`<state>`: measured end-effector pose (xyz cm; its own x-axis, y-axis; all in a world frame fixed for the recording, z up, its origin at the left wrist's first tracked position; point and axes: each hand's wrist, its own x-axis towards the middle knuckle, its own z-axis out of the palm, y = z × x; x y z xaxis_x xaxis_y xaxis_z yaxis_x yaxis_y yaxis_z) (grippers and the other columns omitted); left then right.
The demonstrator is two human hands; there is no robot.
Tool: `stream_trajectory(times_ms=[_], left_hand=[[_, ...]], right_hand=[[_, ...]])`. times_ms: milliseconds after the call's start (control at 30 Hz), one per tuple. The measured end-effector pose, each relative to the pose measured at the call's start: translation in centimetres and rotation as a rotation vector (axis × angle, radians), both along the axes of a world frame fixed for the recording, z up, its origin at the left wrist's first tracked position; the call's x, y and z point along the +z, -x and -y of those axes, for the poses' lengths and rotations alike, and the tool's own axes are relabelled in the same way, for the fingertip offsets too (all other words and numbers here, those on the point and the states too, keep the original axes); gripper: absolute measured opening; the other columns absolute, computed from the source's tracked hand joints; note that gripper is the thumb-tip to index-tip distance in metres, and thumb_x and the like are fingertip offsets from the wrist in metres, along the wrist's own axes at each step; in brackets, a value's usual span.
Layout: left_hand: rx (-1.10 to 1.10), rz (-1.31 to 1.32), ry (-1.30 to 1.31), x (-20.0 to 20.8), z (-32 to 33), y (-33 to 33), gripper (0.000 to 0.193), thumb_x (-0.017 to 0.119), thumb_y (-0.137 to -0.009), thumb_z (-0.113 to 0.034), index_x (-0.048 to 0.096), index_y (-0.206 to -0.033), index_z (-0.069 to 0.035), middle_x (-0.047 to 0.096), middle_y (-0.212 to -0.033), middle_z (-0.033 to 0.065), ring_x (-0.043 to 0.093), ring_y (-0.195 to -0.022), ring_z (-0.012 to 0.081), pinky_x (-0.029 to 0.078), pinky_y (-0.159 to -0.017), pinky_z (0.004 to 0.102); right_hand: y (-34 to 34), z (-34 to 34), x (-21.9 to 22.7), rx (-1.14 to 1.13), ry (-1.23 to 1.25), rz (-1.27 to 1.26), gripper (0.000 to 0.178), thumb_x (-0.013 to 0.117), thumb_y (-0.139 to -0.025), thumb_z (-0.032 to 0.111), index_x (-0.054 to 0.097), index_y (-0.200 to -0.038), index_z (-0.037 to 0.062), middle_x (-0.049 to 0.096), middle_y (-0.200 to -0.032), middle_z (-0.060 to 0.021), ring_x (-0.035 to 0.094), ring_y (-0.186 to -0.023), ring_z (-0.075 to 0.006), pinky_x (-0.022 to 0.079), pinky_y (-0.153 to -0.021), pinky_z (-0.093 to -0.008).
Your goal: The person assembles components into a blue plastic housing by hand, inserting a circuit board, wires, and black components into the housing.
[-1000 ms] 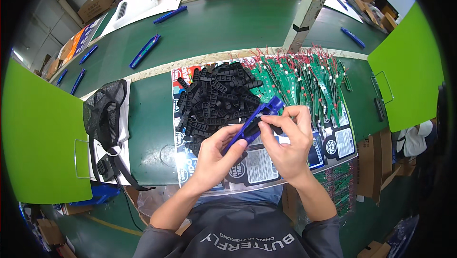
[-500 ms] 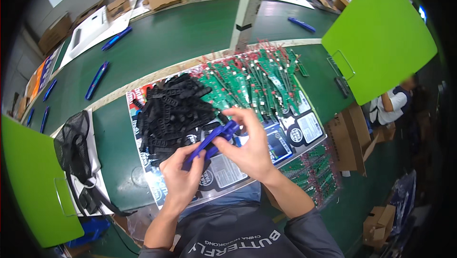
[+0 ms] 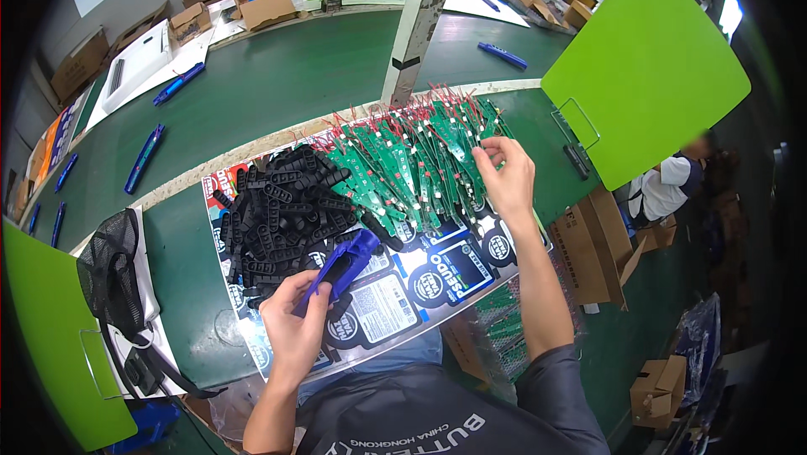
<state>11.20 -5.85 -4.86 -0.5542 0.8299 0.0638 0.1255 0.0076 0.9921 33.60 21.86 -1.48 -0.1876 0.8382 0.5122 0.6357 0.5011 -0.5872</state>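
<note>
My left hand (image 3: 294, 320) grips one end of a blue plastic housing (image 3: 363, 247), a long hollow shell tilted up and to the right with its open cavity facing me. My right hand (image 3: 508, 178) is at the right side of a pile of green circuit boards (image 3: 403, 161) with red wires. Its thumb and forefinger are brought together at the boards; what lies between them is hidden. Left of the boards, a heap of black slotted plastic strips (image 3: 282, 220) lies just beyond the housing. Both piles rest on printed sheets (image 3: 382, 308).
Blue housings (image 3: 145, 159) lie scattered on the green table beyond. A metal post (image 3: 416, 35) rises behind the boards. Green panels (image 3: 647, 77) flank the bench. A black mesh bag (image 3: 113, 266) sits at left. Cardboard boxes (image 3: 588, 241) and another person (image 3: 668, 186) are at right.
My right hand has let go of the blue housing and moved right and away from me to the circuit boards. My left hand keeps the housing, whose open cavity now faces me.
</note>
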Motion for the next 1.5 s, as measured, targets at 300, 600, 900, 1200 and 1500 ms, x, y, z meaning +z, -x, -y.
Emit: stream_trajectory(times_ms=[300, 600, 900, 1200, 1500], left_hand=[[-0.018, -0.02, -0.006, 0.1, -0.2, -0.3, 0.016, 0.066, -0.097, -0.006, 0.066, -0.108, 0.006, 0.07, -0.081, 0.0038, 0.062, -0.067, 0.006, 0.047, -0.057, 0.0195], [-0.022, 0.092, 0.022, -0.1, 0.1, -0.1, 0.02, 0.067, -0.098, -0.01, 0.065, -0.111, 0.005, 0.07, -0.084, 0.0044, 0.063, -0.067, 0.0072, 0.048, -0.057, 0.0197], [-0.043, 0.199, -0.012, 0.8, 0.2, -0.5, 0.019, 0.068, -0.096, -0.005, 0.066, -0.108, 0.009, 0.072, -0.086, 0.0086, 0.065, -0.071, 0.0083, 0.054, -0.065, 0.0227], [-0.101, 0.52, -0.032, 0.7, -0.4, -0.6, 0.028, 0.064, -0.1, -0.011, 0.06, -0.123, 0.005, 0.072, -0.092, 0.0079, 0.065, -0.07, 0.0092, 0.048, -0.058, 0.0208], [-0.143, 0.634, -0.129, 0.5, -0.8, -0.9, 0.038, 0.054, -0.105, -0.018, 0.049, -0.138, 0.001, 0.068, -0.115, 0.013, 0.068, -0.088, 0.0159, 0.056, -0.07, 0.0276]], right_hand=[[0.3, -1.2, -0.1, -0.084, -0.061, 0.217, 0.014, 0.069, -0.088, 0.015, 0.07, -0.095, 0.0025, 0.069, -0.089, -0.014, 0.068, -0.078, -0.0331, 0.053, -0.072, -0.0456], [-2.8, 0.7, 4.4, 0.216, 0.213, -0.51, 0.012, 0.064, -0.098, 0.009, 0.06, -0.104, -0.001, 0.073, -0.096, -0.011, 0.061, -0.077, -0.0079, 0.047, -0.069, -0.0232], [-1.5, 5.4, 4.1, 0.565, 0.707, -0.894, 0.026, 0.068, -0.096, 0.009, 0.057, -0.118, 0.0031, 0.07, -0.098, -0.0059, 0.057, -0.079, -0.0068, 0.044, -0.071, -0.0223], [1.4, 9.0, 3.0, 0.494, 0.603, -0.705, 0.02, 0.073, -0.093, 0.006, 0.063, -0.109, 0.0, 0.066, -0.088, -0.0018, 0.061, -0.074, -0.0073, 0.047, -0.066, -0.0212], [4.3, 11.3, 2.7, 0.566, 0.61, -0.624, 0.033, 0.07, -0.093, 0.002, 0.059, -0.124, -0.0045, 0.06, -0.096, -0.0048, 0.062, -0.075, -0.008, 0.05, -0.063, -0.0222]])
